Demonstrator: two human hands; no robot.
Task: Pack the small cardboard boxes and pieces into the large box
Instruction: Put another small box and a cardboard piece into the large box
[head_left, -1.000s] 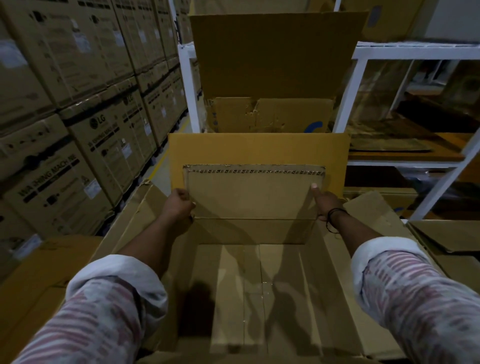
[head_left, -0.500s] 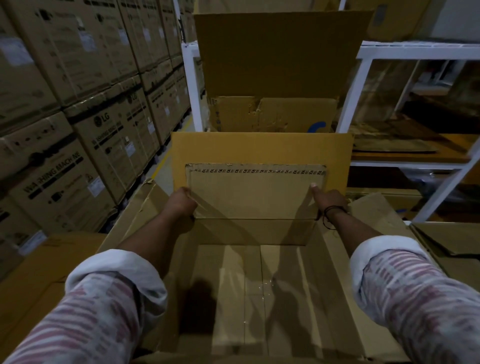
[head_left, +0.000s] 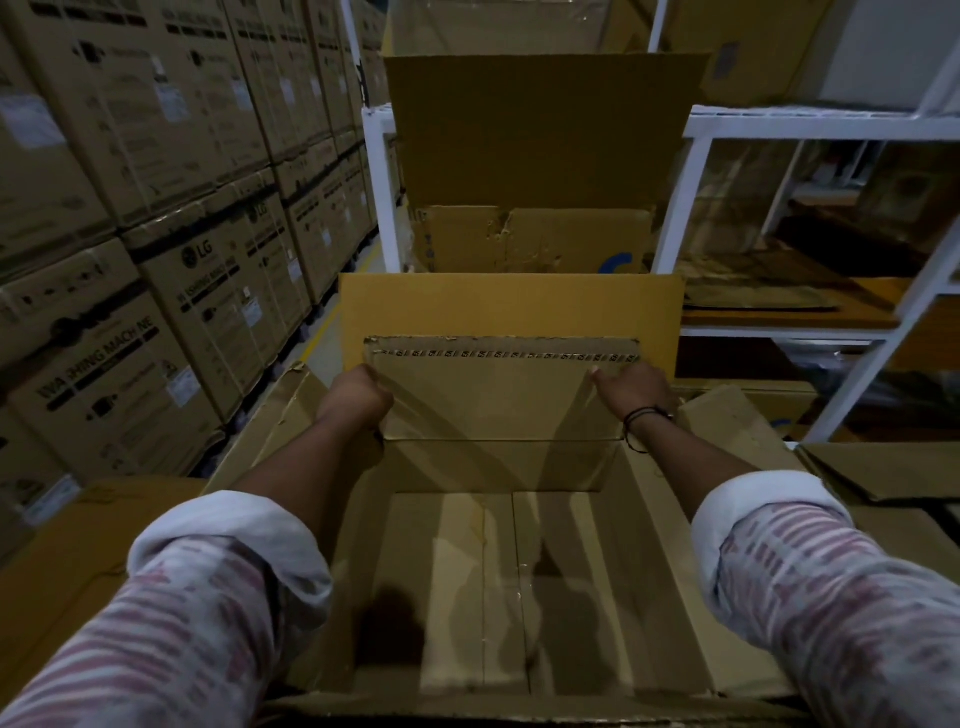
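Head view: barely started, as the left hand and right hand grip one cardboard piece at the far wall of the still-bare large box.

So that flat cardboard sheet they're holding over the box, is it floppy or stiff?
Probably fairly stiff: the cardboard sheet stands flat between the left hand and right hand without sagging. Likely light, since its top edge shows hollow corrugation. The ragged edge hints it tears easily.
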